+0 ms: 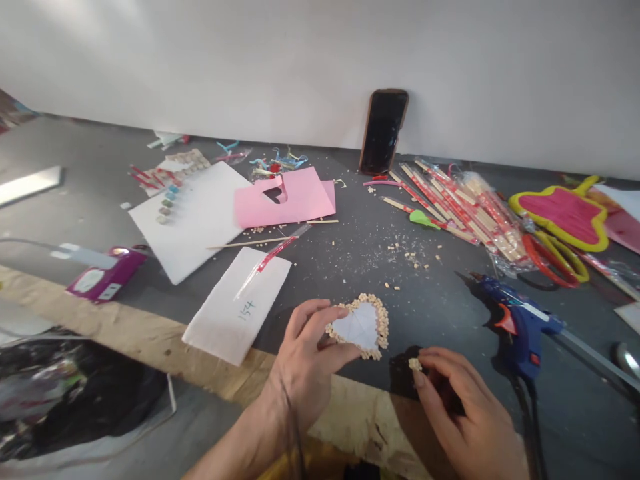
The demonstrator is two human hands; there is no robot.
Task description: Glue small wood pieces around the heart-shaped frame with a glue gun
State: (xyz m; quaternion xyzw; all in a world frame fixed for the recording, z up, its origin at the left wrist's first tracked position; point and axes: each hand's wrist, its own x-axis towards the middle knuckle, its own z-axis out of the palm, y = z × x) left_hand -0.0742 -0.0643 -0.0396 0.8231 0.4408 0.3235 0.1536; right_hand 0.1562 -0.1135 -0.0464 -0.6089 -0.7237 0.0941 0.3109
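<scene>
A white paper heart (359, 325) edged with small pale wooden bits lies near the table's front edge. My left hand (311, 340) has its thumb and fingers closed on the heart's left side, with fingertips on its rim. To the right of the heart, my right hand (463, 400) pinches a small cluster of pale bits (415, 364) between thumb and forefinger, just above the dark tabletop. A blue glue gun (525, 327) lies on the right, beyond my right hand.
A phone (384, 132) leans on the wall. Wrapped chopsticks (465, 210), scissors (555, 259) and a yellow-edged pink shape (560, 215) lie at the right. Pink paper (300, 200), white sheets (237, 307) and a purple box (107, 275) lie on the left. Crumbs dot the middle.
</scene>
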